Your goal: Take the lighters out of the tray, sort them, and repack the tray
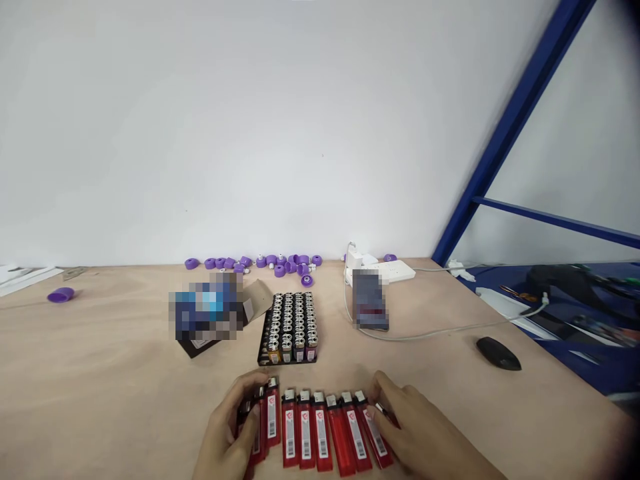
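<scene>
Several red lighters (305,430) with white labels lie in a row on the wooden table (125,413), tops pointing away from me. My left hand (233,423) curls around the lighters at the row's left end, thumb on one and fingers over their tops. At the right end my right hand (407,423) has its fingers around the last lighters, one partly hidden beneath them. Beyond the row, a black tray (287,363) holds several upright lighters with metal tops; its left column shows slots without lighters.
A blurred blue box (207,310) sits left of the tray. Purple caps (291,267) lie along the wall. To the right are a phone (370,300), a white power strip (397,271), a cable and a black mouse (499,353). A blue metal frame (515,127) stands at the right.
</scene>
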Demonstrator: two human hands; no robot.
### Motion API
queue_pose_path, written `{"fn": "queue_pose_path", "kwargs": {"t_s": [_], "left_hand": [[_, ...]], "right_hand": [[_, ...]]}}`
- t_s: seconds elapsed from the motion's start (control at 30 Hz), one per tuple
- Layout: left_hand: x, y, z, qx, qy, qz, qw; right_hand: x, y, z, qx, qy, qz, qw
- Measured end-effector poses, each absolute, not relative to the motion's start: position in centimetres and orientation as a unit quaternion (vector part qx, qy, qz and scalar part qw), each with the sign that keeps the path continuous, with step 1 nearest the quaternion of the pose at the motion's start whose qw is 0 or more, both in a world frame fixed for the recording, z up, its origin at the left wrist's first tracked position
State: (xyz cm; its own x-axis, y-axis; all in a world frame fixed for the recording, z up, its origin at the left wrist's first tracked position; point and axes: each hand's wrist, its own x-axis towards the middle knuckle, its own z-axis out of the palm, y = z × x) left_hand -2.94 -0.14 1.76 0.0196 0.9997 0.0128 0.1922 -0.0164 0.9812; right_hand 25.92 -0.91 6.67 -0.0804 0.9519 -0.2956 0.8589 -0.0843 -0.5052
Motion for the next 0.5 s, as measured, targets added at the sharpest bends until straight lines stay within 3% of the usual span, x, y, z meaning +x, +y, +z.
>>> {"fn": "queue_pose_path", "kwargs": {"t_s": [0.23,0.5], "left_hand": [[-3.7,1.0,1.3,0.596,0.516,0.412,0.458],[-4.5,1.8,1.3,0.754,0.484,0.308,0.319]], "right_hand": [[26.1,-0.9,8.1,-0.664,-0.68,0.293,0.101],[26.3,0.0,7.4,-0.649,-0.712,0.258,0.07]]}}
